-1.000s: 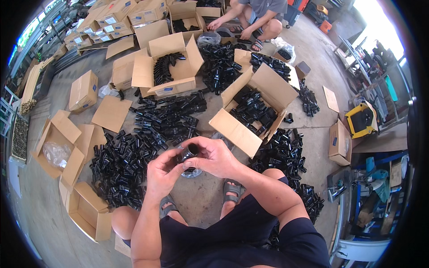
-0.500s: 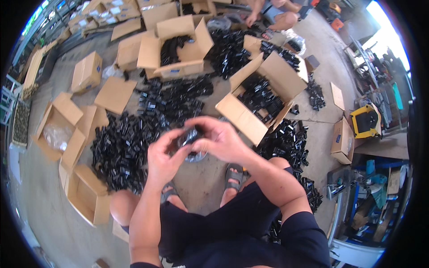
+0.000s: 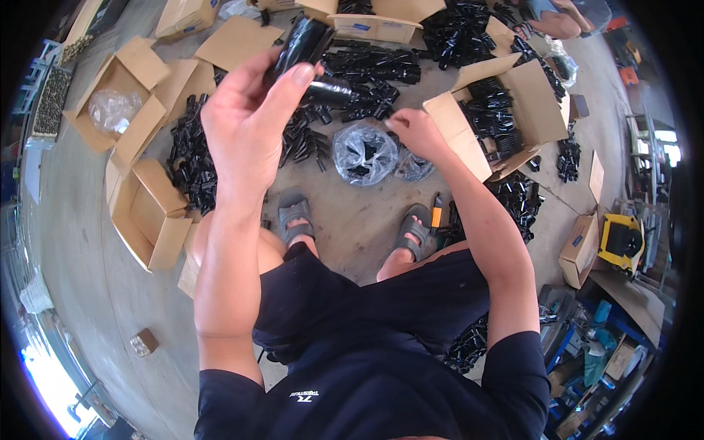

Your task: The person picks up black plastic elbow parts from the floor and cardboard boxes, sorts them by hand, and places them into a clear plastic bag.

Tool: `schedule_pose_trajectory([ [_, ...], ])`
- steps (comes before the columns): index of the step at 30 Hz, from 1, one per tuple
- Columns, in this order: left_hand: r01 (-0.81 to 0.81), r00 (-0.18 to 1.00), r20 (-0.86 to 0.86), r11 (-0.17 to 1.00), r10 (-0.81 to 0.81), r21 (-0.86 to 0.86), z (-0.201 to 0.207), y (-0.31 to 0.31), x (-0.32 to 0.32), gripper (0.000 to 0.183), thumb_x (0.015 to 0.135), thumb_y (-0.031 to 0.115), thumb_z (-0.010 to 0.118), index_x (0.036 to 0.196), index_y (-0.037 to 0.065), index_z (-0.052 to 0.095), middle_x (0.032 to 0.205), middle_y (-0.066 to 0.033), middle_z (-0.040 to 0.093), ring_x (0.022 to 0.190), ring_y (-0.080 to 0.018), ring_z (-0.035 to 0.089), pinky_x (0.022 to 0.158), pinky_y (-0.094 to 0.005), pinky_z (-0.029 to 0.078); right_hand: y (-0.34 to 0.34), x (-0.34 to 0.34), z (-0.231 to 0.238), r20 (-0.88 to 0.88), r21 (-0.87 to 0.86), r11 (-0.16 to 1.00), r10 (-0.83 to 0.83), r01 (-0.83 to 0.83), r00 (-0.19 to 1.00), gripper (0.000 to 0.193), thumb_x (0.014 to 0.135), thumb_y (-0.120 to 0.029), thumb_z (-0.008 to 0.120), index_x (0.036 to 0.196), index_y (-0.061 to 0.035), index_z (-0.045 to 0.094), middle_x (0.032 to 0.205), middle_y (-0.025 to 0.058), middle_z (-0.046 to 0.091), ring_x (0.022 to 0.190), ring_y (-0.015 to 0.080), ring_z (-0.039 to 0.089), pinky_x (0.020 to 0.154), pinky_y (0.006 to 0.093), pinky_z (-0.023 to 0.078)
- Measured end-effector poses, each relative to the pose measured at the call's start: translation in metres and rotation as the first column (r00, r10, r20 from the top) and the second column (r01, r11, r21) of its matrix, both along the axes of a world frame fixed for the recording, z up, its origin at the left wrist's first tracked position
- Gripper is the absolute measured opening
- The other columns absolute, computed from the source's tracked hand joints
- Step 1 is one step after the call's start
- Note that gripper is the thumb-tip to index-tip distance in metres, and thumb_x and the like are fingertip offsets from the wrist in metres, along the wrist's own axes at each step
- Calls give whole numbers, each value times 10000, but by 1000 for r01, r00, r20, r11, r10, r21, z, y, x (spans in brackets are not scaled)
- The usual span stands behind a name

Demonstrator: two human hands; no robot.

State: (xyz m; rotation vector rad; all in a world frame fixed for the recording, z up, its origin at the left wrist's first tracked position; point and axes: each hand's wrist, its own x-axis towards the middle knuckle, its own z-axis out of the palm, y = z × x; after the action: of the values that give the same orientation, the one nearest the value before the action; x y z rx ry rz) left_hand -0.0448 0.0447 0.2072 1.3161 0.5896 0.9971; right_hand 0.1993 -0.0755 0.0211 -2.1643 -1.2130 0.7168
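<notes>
Head view: a glossy black tubular fitting (image 3: 304,45) is held raised in the left grip (image 3: 246,117), pinched between thumb and fingers, above the floor (image 3: 352,253) and in front of the loose heaps. A second shiny tube end is seen beneath the thumb; whether it belongs to the same piece cannot be told. The right grip (image 3: 419,133) is held narrow, fingers bent together, beside an open carton (image 3: 540,82) part filled with black fittings. Whether anything is pinched there cannot be determined. Below and to its left, a clear plastic bag (image 3: 345,147) with dark pieces showing in it is noted on the floor, with a smaller plastic bundle (image 3: 415,167) just beside it.

Risks are judged as follows. The fitting could be dropped if the pinch is loosened, its surface being smooth and apparently slippery; if dropped, it could be lost in the left heap (image 3: 192,165) of similar pieces. The thin plastic could be snagged or torn if caught by the right grip. The carton's raised flap could be knocked by the right forearm, given how close it is. An orange-handled tool (image 3: 437,213) (lying right against the sandalled foot) could be trodden on or kicked should the foot be shifted.
</notes>
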Motion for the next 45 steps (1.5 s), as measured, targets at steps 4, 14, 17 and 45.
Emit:
schedule_pose_trajectory([
  [4, -30, 996, -77, 995, 37, 97, -3, 22, -9, 309, 938, 68, 703, 1204, -75, 637, 1032, -139, 744, 927, -156, 714, 807, -246, 569, 22, -14, -104, 265, -393, 882, 379, -259, 887, 262, 922, -264, 599, 929, -49, 747, 972, 179, 730, 903, 355, 711, 804, 473, 574],
  [14, -142, 972, -157, 970, 174, 197, -26, 4, -17, 321, 613, 242, 743, 788, -18, 673, 772, -207, 660, 732, -362, 663, 653, -412, 534, 14, -80, -283, 208, -253, 915, 368, -313, 906, 381, 994, -291, 561, 1247, -13, 620, 1239, 235, 641, 1092, 393, 632, 899, 484, 519],
  [17, -183, 978, -60, 963, 198, 196, -40, 5, -17, 325, 607, 236, 750, 795, -18, 675, 778, -207, 660, 744, -366, 661, 664, -416, 532, 16, -80, -242, 270, -228, 951, 267, -208, 925, 387, 1000, -286, 569, 1282, -24, 602, 1276, 235, 621, 1108, 396, 620, 897, 487, 512],
  [45, -328, 939, -37, 922, 342, 205, -45, 5, 6, 391, 558, 187, 814, 866, -20, 692, 839, -211, 662, 852, -408, 637, 769, -449, 507, 22, -22, -244, 515, -123, 979, 201, -160, 833, 184, 983, -143, 564, 1036, -2, 668, 1025, 182, 704, 935, 371, 678, 780, 465, 529],
])
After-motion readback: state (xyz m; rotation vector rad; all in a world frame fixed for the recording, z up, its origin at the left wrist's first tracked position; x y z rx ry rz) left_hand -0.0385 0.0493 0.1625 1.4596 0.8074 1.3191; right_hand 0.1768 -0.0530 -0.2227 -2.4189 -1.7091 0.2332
